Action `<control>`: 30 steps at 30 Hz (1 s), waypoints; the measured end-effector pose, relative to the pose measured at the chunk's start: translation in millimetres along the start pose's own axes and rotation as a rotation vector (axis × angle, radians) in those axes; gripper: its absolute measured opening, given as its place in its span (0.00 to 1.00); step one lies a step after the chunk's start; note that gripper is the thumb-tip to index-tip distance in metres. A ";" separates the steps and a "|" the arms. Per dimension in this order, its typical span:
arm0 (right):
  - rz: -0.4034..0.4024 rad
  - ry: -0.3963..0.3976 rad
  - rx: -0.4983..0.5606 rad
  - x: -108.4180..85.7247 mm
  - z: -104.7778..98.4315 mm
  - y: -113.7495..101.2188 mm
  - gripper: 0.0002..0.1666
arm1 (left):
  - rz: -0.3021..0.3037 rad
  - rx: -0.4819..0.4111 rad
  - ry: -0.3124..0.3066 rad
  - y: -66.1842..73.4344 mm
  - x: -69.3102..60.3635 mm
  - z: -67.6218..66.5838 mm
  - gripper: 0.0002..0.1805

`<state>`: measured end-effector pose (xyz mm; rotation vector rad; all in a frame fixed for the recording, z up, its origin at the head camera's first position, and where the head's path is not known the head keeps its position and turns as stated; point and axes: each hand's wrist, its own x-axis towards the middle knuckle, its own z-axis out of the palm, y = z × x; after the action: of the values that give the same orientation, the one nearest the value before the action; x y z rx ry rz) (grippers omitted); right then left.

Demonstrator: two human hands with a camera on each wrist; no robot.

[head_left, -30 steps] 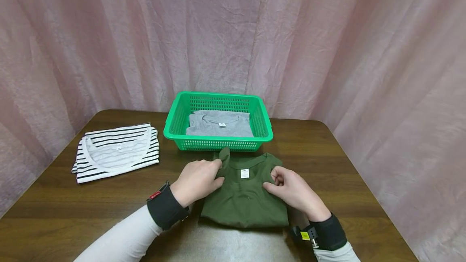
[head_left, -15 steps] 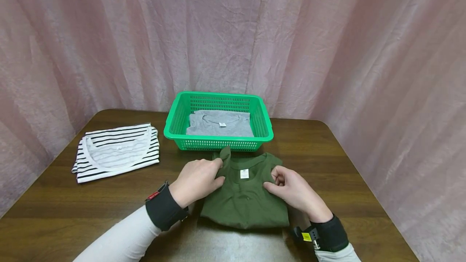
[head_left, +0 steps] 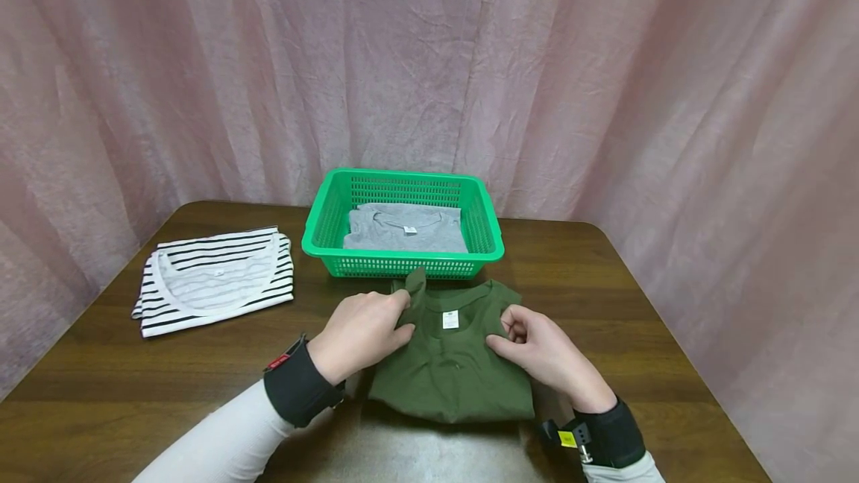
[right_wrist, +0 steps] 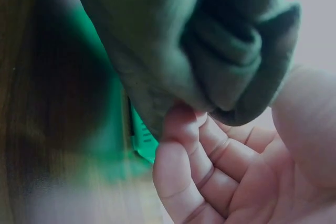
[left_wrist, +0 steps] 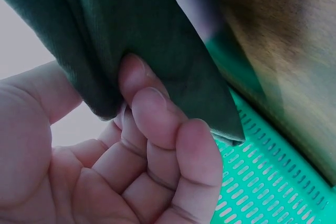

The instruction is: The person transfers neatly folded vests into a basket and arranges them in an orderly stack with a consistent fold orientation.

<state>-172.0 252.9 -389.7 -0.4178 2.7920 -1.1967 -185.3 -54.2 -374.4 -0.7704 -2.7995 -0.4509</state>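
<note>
A folded dark green shirt (head_left: 450,375) with a white neck label (head_left: 450,320) is in front of the basket. My left hand (head_left: 362,334) pinches its left side near the shoulder, where a flap of cloth stands up. At its right side my right hand (head_left: 550,356) pinches the cloth between thumb and fingers. The left wrist view shows green cloth (left_wrist: 157,40) between the thumb and curled fingertips (left_wrist: 152,103). Folded layers of the shirt (right_wrist: 226,66) rise above the fingers (right_wrist: 181,129) in the right wrist view. The shirt's underside is hidden.
Behind the shirt stands a green plastic basket (head_left: 403,263) with a folded grey shirt (head_left: 406,229) inside. A folded black-and-white striped shirt (head_left: 218,282) lies at the left on the brown wooden table (head_left: 604,282). Pink curtains (head_left: 429,58) hang behind the table.
The green shirt's upper left flap and front edge have shifted very slightly, and my left wrist has moved a little to the left. Both hands keep their grip.
</note>
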 end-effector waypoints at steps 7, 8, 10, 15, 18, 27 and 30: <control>-0.019 0.006 0.019 -2.4 -1.0 -2.0 0.17 | -0.001 0.002 0.011 0.5 -0.4 -3.0 0.11; -0.023 0.007 0.023 -2.7 -1.4 -2.5 0.17 | 0.001 0.003 0.014 0.8 -0.4 -3.7 0.11; -0.028 0.007 0.034 -3.4 -2.1 -3.3 0.17 | 0.007 0.002 0.020 1.8 -1.2 -5.6 0.11; -0.039 0.009 0.053 -4.7 -3.0 -4.5 0.17 | 0.010 0.005 0.019 3.4 -1.8 -9.4 0.12; -0.051 0.010 0.059 -5.3 -3.0 -5.1 0.18 | 0.011 0.006 0.021 4.0 -2.4 -11.9 0.12; -0.082 0.007 0.103 -7.1 -3.3 -7.6 0.19 | 0.019 -0.011 0.040 5.0 -4.7 -17.7 0.12; -0.087 0.011 0.112 -7.8 -3.6 -8.3 0.19 | 0.022 -0.018 0.042 6.0 -5.5 -20.4 0.12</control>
<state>-163.4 252.2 -381.5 -0.5302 2.7244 -1.3696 -175.3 -58.9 -355.5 -0.7850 -2.7490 -0.4834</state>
